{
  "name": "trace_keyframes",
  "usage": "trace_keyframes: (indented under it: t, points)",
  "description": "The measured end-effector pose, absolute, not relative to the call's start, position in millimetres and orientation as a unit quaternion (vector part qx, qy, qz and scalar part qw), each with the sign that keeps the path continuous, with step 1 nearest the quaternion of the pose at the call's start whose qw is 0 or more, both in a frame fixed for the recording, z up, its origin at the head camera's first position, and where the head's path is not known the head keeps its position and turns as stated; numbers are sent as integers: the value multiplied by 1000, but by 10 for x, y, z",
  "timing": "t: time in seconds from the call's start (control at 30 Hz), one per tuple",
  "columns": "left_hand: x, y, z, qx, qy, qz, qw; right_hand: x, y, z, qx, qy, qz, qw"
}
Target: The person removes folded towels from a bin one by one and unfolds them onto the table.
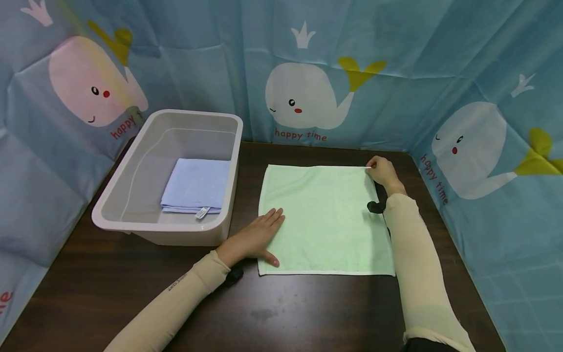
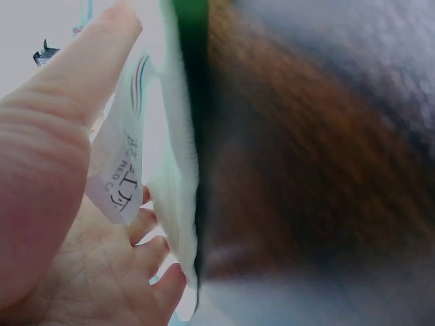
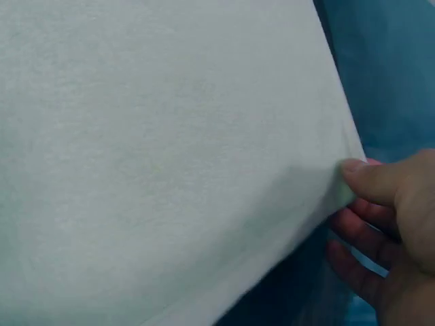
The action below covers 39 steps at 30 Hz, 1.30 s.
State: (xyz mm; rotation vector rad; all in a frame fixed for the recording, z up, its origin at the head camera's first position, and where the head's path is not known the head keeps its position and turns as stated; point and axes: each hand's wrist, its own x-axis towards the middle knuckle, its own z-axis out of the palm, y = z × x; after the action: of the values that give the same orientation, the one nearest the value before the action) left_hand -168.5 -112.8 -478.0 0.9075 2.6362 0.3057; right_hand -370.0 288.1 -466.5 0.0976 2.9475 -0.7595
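Observation:
A pale green towel [image 1: 325, 220] lies spread flat on the dark wooden table. My left hand [image 1: 257, 237] rests on its left edge, fingers straight and thumb apart. In the left wrist view, a white printed label [image 2: 122, 176] shows between that thumb and the fingers, by the towel's edge. At the towel's far right corner, my right hand [image 1: 381, 172] pinches the cloth between thumb and fingers. Seen from the right wrist, the thumb lies on top of the corner of the towel [image 3: 177, 136], and the other fingers are partly behind it.
A light grey plastic tub [image 1: 101, 210] stands left of the towel. Inside it lies a folded blue towel [image 1: 198, 183] with a small white tag. A blue whale-print curtain [image 1: 228, 63] borders the back and sides of the table [image 1: 264, 322].

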Motion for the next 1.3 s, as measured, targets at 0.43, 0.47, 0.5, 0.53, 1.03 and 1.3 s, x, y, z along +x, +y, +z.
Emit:
trace_keyframes:
  t: [0.43, 0.47, 0.5, 0.53, 1.03, 1.3]
  points:
    - [-1671, -1145, -4750, 321, 924, 119, 168, -3787, 2545, -4573, -37, 981, -187, 38]
    - [-1671, -1148, -4753, 322, 924, 119, 167, -3806, 2471, -4553, -49, 977, -202, 45]
    - [-1672, -1151, -4756, 323, 924, 118, 166, -3821, 2395, -4537, -60, 972, -220, 55]
    - [-1674, -1152, -4760, 323, 924, 117, 166, -3836, 2319, -4524, -71, 967, -235, 65]
    - [-1951, -999, -4554, 282, 943, 157, 78, -3761, 1949, -4577, -119, 944, -282, 123]
    - [-2206, -931, -4466, 185, 935, 297, 51, -3487, 2271, -4608, -133, 936, -289, 148]
